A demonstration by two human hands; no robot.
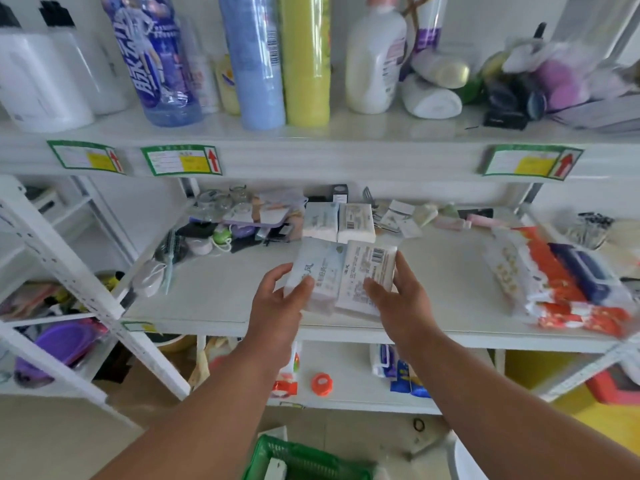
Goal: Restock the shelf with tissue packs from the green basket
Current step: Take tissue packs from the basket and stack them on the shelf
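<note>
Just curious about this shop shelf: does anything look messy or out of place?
Yes. On the top shelf, two white bottles lie toppled beside the upright ones, and a loose orange cap sits alone on the bottom shelf.

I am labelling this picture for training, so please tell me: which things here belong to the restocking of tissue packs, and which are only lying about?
Part of the job:
- left hand and right hand, each holding a tissue pack
- two packs already shelved
- green basket
- middle shelf

Only lying about:
- bottles
- hairbrush
- red-and-white packets
</note>
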